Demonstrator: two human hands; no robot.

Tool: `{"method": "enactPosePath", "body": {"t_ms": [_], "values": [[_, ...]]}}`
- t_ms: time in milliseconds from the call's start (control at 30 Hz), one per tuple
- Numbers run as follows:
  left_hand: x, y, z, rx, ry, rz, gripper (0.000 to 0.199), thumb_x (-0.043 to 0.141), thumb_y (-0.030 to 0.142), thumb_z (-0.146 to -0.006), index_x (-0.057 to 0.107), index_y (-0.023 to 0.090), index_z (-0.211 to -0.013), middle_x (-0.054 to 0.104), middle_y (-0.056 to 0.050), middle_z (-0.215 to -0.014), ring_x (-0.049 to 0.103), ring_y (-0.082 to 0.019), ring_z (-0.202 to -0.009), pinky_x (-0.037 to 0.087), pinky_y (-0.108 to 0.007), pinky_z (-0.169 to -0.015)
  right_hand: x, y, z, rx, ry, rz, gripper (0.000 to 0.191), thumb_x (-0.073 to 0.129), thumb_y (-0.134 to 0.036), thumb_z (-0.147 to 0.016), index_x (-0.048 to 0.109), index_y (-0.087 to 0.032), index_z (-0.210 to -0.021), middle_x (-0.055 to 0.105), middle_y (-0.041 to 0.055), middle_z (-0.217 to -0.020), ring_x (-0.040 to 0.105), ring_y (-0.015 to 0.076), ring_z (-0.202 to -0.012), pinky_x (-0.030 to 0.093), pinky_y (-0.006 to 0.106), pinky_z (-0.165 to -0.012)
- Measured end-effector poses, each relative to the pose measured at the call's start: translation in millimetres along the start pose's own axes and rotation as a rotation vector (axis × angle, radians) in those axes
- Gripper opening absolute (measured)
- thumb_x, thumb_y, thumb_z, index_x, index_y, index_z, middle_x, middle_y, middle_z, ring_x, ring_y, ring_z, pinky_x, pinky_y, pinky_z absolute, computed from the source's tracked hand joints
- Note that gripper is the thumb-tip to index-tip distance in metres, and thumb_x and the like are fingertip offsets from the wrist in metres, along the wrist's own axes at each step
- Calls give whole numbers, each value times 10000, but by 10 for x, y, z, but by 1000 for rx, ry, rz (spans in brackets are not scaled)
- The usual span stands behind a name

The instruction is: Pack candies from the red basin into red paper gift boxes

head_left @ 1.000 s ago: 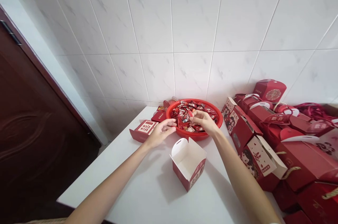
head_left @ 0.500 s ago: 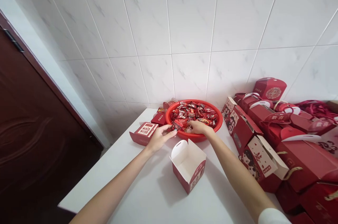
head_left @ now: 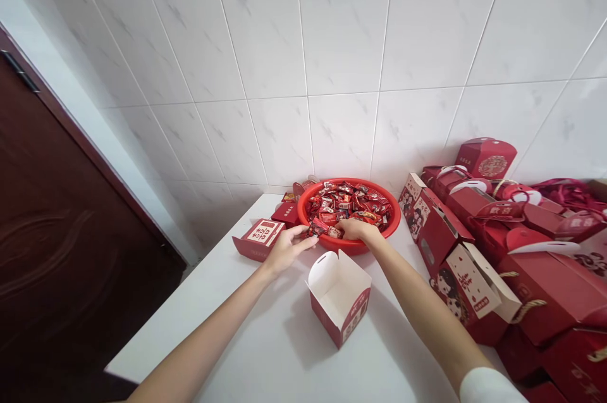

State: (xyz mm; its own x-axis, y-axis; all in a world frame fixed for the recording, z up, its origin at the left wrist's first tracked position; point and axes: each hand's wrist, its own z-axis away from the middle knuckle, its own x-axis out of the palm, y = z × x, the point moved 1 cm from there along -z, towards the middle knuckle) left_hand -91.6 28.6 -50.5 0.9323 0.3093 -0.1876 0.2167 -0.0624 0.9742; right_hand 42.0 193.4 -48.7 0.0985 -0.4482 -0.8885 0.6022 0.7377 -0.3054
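Note:
A red plastic basket (head_left: 303,207) full of small candies in shiny red wrappers (head_left: 344,204) stands against the wall. My left hand (head_left: 287,248) is just off its front left rim, thumb and fingers pinched on wrapped candies (head_left: 317,226). Inside the basket's near side, my right hand (head_left: 355,229) reaches down with curled fingers around a light-patterned wrapped candy (head_left: 334,232); its fingertips are partly hidden. Between my forearms an open red box (head_left: 337,302) with a white inside stands upright on the white table (head_left: 256,327). Nothing shows inside it.
Left of the basket lies a red box with a cream label (head_left: 260,240), with another red box (head_left: 286,213) behind. Many red gift boxes (head_left: 545,276), some with rope handles, are piled along the right. A tiled wall (head_left: 341,74) bounds the back; a dark door (head_left: 61,219) is at left.
My right hand has shifted slightly left and the candy at its fingertips now shows more. My left hand stays nearly still with its candies. The open box has not moved.

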Motion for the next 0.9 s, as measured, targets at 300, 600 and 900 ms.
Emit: {"method": "enactPosePath", "body": {"t_ms": [300,600,900], "values": [[-39,-20,5,-11,-27,-5,338,762,433,-732,743,168,-941,737,-52,-949,652,-192,-828,541,-328,-811,30,-195,-101,65,19,137,322,501,-309,-911,715,-159,-1100,706,184,-1148,663,361,-1095,501,420,-880],[-50,-53,-7,-20,-48,-15,351,756,419,-744,746,164,-986,738,-59,-976,648,-190,-838,537,-322,-817,55,-97,-83,51,77,128,273,540,-349,-905,730,-204,-1037,721,157,-1145,675,345,-1075,501,388,-853],[-81,-30,23,-20,-48,-29,375,768,430,-736,756,177,-1013,748,-63,-1009,658,-205,-859,544,-342,-830,81,-170,-266,135,74,123,257,592,-272,-878,764,-126,-1001,722,233,-1114,640,408,-1155,494,489,-941]]}}
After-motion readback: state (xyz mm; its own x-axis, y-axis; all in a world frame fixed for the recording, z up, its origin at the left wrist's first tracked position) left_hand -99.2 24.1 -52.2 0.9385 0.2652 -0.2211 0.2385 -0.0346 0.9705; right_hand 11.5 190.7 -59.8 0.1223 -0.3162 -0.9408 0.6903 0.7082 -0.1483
